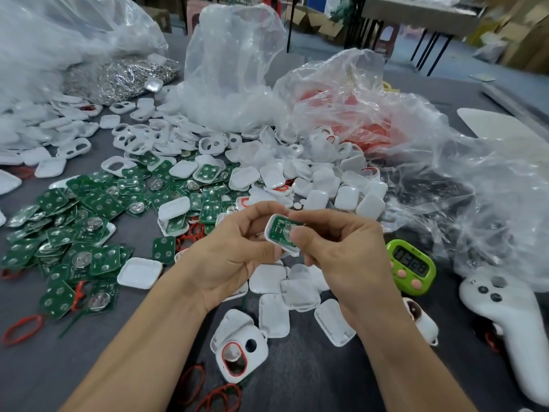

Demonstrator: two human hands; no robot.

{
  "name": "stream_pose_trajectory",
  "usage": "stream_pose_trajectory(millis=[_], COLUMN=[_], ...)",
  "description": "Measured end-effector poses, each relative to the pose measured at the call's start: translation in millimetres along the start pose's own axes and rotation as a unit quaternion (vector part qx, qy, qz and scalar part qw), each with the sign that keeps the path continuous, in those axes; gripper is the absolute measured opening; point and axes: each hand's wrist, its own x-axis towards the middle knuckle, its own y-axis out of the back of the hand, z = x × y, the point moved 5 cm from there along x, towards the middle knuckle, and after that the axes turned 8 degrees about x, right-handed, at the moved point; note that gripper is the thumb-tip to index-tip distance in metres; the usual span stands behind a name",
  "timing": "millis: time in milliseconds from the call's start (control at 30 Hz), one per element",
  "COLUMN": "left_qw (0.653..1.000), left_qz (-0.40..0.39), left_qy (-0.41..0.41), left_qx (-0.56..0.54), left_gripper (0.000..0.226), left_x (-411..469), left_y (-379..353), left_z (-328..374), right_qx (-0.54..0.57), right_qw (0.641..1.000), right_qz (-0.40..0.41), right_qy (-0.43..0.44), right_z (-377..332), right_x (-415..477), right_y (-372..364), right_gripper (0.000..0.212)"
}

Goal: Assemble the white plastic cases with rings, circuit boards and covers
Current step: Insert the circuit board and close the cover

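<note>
Here, both hands meet above the middle of the gray table (59,367). The left hand (234,251) curls its fingers round a white case (271,237) and holds it up in the air. A green board (279,228) sits inside the case, with a round silver part showing. The right hand (341,254) pinches the same case from the other side, and its thumb (297,234) presses down on the board. A heap of boards (74,233) lies on the table to the left. A pile of white covers (326,185) lies behind the hands, and more lie just under them. Red rings (23,325) are scattered near the front edge. An open case with a red ring in it (237,352) lies between the arms. A green timer (411,266) stands just beside the right hand, and a white controller (511,319) lies further right. Big clear bags (231,69) stand at the back.
</note>
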Motion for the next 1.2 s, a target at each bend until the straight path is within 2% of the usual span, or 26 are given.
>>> stream_pose_trajectory(millis=[200, 467, 633, 800, 900, 1000, 1200], left_qw=[1.0, 1.0, 0.999, 0.999, 0.999, 0.999, 0.999], left_qz=[0.01, 0.023, -0.007, -0.007, -0.014, -0.02, -0.021], left_qy=[0.009, 0.014, 0.032, 0.044, 0.047, 0.048, 0.047], left_qx=[0.014, -0.002, 0.005, -0.009, -0.003, -0.004, -0.012], left_gripper=[0.054, 0.048, 0.047, 0.056, 0.058, 0.064, 0.057], left_x=[-1, 0, -1, -2, -2, -2, -1], left_y=[1, 0, -3, -1, -3, -5, -4], left_z=[0, -2, 0, 0, 1, 1, -2], right_qx=[-0.104, -0.22, -0.286, -0.328, -0.33, -0.355, -0.391], right_qw=[0.994, 0.965, 0.933, 0.918, 0.917, 0.9, 0.877], right_qz=[0.02, 0.076, 0.02, -0.036, -0.029, -0.011, -0.001], right_qy=[0.026, 0.118, 0.217, 0.217, 0.222, 0.251, 0.278], right_z=[-2, -14, -29, -30, -31, -33, -35], right_x=[-2, -11, -15, -14, -14, -16, -20], right_y=[3, -1, -4, -3, -2, -4, -9], right_gripper=[0.02, 0.015, 0.028, 0.041, 0.037, 0.034, 0.031])
